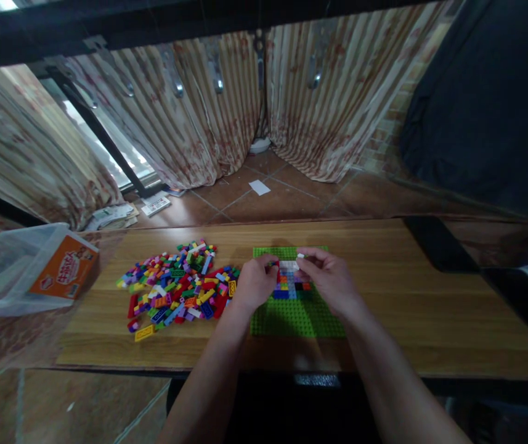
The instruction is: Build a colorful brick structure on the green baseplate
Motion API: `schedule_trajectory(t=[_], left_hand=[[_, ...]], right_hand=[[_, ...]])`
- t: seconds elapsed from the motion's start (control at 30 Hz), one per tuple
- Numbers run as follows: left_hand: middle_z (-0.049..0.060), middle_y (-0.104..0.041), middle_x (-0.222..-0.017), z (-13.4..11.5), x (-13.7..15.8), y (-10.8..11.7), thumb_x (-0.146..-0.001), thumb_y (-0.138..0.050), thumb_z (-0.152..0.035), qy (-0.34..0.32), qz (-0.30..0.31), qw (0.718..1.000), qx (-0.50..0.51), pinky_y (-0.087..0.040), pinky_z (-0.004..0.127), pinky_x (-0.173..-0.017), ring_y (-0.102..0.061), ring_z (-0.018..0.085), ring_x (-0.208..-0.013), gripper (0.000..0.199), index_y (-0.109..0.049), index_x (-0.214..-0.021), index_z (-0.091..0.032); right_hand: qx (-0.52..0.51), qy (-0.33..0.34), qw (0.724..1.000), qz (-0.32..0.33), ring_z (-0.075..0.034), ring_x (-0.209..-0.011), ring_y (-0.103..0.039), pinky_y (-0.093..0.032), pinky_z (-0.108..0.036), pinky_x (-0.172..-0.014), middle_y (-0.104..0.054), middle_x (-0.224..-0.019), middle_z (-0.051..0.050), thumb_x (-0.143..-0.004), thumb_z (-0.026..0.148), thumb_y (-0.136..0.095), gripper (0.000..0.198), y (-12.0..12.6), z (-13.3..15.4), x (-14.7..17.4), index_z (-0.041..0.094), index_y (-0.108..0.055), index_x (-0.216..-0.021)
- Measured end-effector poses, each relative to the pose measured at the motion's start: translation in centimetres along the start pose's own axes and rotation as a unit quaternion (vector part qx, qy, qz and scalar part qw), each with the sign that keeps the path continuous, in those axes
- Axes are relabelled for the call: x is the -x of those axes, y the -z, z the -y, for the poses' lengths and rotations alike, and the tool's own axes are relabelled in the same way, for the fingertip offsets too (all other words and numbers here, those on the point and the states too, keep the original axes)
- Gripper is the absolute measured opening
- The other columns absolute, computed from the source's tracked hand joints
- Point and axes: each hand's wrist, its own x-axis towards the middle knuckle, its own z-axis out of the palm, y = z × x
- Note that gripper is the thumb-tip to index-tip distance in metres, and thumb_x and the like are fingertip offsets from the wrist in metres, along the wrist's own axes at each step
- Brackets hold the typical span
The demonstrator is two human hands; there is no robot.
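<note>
R hand (333, 276) grip: pinching white brick (300, 256) at far side of brick assy (291, 283), on green baseplate (300, 320), nr tabletop (393, 320) ctr. L hand (255, 280) at assy L edge; grip state can't be told.

The head view faces forward, looking down on the nearby table (430, 308)

Striped curtains (227, 117), white paper (259, 187) on floor tiles (307, 192), perhaps a dish (259, 146).
</note>
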Motion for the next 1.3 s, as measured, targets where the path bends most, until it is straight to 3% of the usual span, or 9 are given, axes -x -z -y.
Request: schedule_trajectory(t=[0.13, 0.33, 0.57, 0.83, 0.93, 1.13, 1.3], left_hand=[[0.006, -0.074, -0.098, -0.3, 0.4, 0.3, -0.084, -0.048, -0.015, -0.001, 0.018, 1.0, 0.003, -0.051, 0.028, -0.082, -0.067, 0.017, -0.085, 0.033, -0.07, -0.109, -0.017], [0.008, -0.074, -0.095, -0.2, 1.3, 0.8, -0.086, -0.042, -0.013, 0.009, 0.014, 1.0, 0.021, -0.052, 0.028, -0.081, -0.068, 0.017, -0.083, 0.04, -0.065, -0.119, -0.015], [0.007, -0.073, -0.096, -0.5, 2.6, 1.7, -0.085, -0.045, -0.015, -0.021, 0.018, 0.996, 0.08, -0.052, 0.027, -0.081, -0.067, 0.017, -0.085, 0.041, -0.062, -0.122, -0.015], [0.005, -0.07, -0.087, 2.2, 2.7, 6.0, -0.087, -0.046, -0.02, 0.016, -0.105, 0.984, 0.145, -0.05, 0.024, -0.069, -0.063, 0.014, -0.072, 0.036, -0.064, -0.117, -0.015], [0.005, -0.07, -0.085, 3.2, 3.0, 7.1, -0.086, -0.048, -0.021, 0.03, -0.13, 0.983, 0.127, -0.05, 0.024, -0.068, -0.063, 0.015, -0.073, 0.035, -0.065, -0.116, -0.015], [0.005, -0.072, -0.089, 2.3, 4.1, 5.8, -0.086, -0.05, -0.02, 0.001, -0.066, 0.99, 0.123, -0.05, 0.025, -0.075, -0.065, 0.016, -0.08, 0.033, -0.066, -0.114, -0.015], [0.006, -0.073, -0.09, 0.5, 4.7, 3.2, -0.086, -0.051, -0.02, -0.009, 0.008, 0.993, 0.119, -0.051, 0.027, -0.073, -0.066, 0.017, -0.077, 0.036, -0.065, -0.118, -0.015]], right_hand=[[0.018, -0.003, 1.0, 0.007, -0.016, -0.056, -0.065, -0.053, -0.031, -0.056, -0.066, -0.065, 0.001, -0.063, 0.037, -0.072, 0.028, -0.2, -0.5, 0.0, 0.02, -0.064, -0.084], [0.16, 0.091, 0.983, 0.023, -0.017, -0.064, -0.063, -0.049, -0.03, -0.062, -0.069, -0.071, -0.001, -0.067, 0.033, -0.067, 0.015, 0.1, -1.1, -0.2, 0.02, -0.065, -0.074], [0.184, 0.113, 0.976, 0.012, -0.017, -0.066, -0.061, -0.047, -0.03, -0.063, -0.068, -0.072, -0.001, -0.07, 0.033, -0.065, 0.014, -0.1, -1.1, -0.2, 0.02, -0.066, -0.076], [0.217, 0.11, 0.969, 0.036, -0.016, -0.064, -0.061, -0.047, -0.031, -0.062, -0.07, -0.075, -0.002, -0.076, 0.035, -0.063, 0.017, -2.9, -1.3, 1.2, 0.021, -0.069, -0.082], [0.236, 0.113, 0.965, 0.016, -0.018, -0.066, -0.063, -0.048, -0.033, -0.065, -0.071, -0.076, -0.003, -0.076, 0.035, -0.063, 0.016, -3.2, -1.1, 1.3, 0.022, -0.071, -0.081], [0.289, 0.134, 0.945, -0.079, -0.022, -0.07, -0.065, -0.048, -0.036, -0.068, -0.073, -0.076, -0.005, -0.072, 0.036, -0.066, 0.016, -1.3, -0.4, 0.3, 0.021, -0.071, -0.076], [0.318, 0.142, 0.935, -0.073, -0.021, -0.067, -0.065, -0.048, -0.035, -0.066, -0.072, -0.073, -0.005, -0.073, 0.035, -0.063, 0.016, -1.0, -0.5, 0.4, 0.02, -0.069, -0.074]])
